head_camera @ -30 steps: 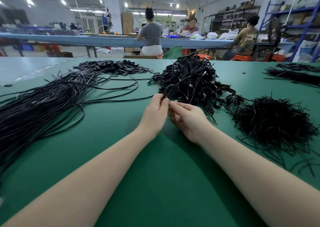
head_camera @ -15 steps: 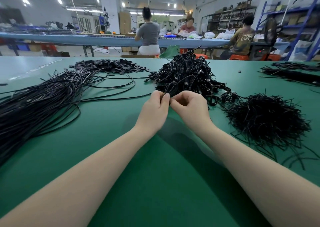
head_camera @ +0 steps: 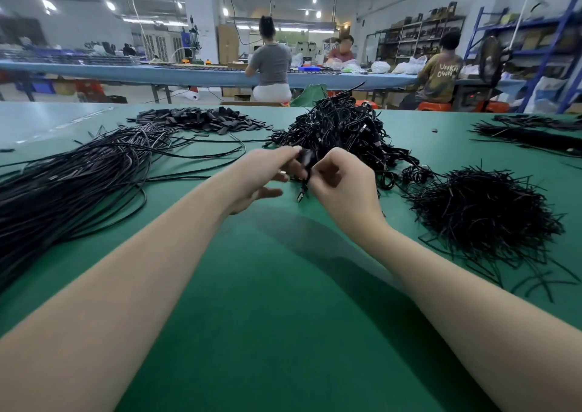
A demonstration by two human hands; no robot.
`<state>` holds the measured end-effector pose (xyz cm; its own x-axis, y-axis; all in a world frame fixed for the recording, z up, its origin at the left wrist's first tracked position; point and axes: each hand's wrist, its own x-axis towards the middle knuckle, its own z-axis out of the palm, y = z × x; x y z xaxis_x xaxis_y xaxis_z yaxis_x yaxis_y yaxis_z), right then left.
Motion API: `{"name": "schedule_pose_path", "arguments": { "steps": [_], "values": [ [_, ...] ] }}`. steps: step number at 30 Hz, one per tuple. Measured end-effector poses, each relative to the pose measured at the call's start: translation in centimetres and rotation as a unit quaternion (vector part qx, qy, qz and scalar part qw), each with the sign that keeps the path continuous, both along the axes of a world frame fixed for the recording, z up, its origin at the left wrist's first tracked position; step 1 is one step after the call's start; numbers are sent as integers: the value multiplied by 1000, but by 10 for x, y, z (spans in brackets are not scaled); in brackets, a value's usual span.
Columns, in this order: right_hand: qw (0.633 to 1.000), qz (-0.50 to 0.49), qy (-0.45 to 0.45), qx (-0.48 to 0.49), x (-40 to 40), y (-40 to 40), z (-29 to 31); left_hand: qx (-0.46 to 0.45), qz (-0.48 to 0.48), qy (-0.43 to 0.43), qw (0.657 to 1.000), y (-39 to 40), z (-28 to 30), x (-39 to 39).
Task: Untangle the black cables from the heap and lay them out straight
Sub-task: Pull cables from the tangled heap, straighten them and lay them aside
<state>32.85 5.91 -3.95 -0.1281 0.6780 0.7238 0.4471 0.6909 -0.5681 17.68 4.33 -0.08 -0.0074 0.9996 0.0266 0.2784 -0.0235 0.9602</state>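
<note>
A worker's left hand (head_camera: 261,172) and right hand (head_camera: 341,180) pinch one coiled cable (head_camera: 305,172) just before the heap (head_camera: 340,128); unwinding slowly should prevent fresh snags.

Left hand (head_camera: 258,175) is motion-blurred; can't tell which fingertips pinch the coiled cable (head_camera: 305,163). Most of the coil is hidden betw. both hands, right hand (head_camera: 341,182) curled over it; only its plug end (head_camera: 300,195) shows, hanging below the fingers. Heap (head_camera: 340,128) base behind the fingers is covered. Straightened cables (head_camera: 63,178) left of the fingers run off the frame edge.
</note>
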Motion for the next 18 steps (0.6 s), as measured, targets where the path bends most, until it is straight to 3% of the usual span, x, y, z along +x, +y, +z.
{"name": "schedule_pose_path", "arguments": {
  "steps": [3,5,9,14,18],
  "values": [
    [979,37,141,-143,-1,5,2,49,-48,-15,998,-3,3,4],
    [962,70,176,-195,2,7,0,58,-47,14,997,-2,2,5],
    [979,43,82,-184,5,6,-5,32,-53,24,998,1,-6,0],
    [980,44,61,-182,2,5,-7,95,-90,68,989,1,-15,-12],
    [981,61,60,-173,2,5,-6,147,-56,79,984,3,-19,-11]
  ]
}}
